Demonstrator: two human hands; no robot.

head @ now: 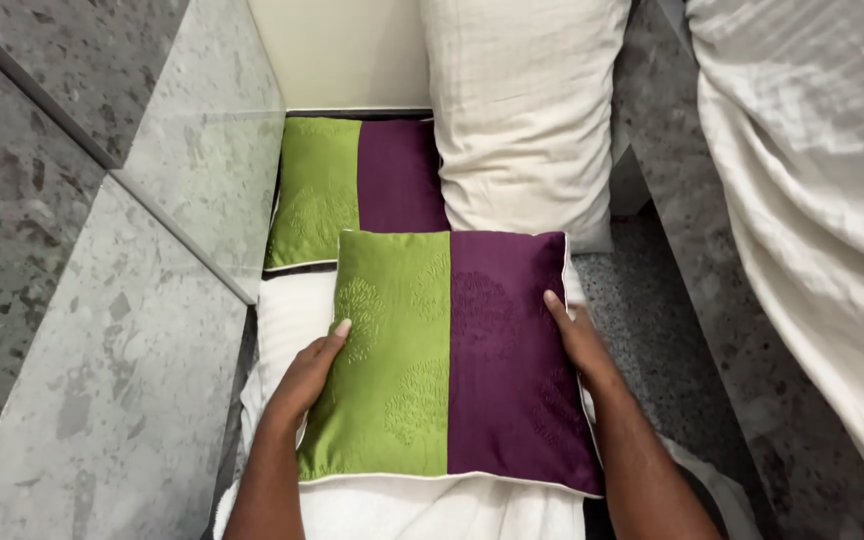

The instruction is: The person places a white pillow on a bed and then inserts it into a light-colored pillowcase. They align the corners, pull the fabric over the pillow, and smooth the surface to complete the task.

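A square cushion (452,350), half green and half purple with stitched tree shapes and white piping, lies on a white folded cloth (287,315). My left hand (312,370) grips its green left edge, thumb on top. My right hand (577,340) grips its purple right edge. A second cushion (352,185) of the same colours leans behind it against the wall.
A large white pillow (522,110) stands upright beside the far cushion. White bedding (812,200) hangs along the right. Speckled grey stone ledges (122,340) rise on the left, and a grey stone floor (672,330) runs on the right.
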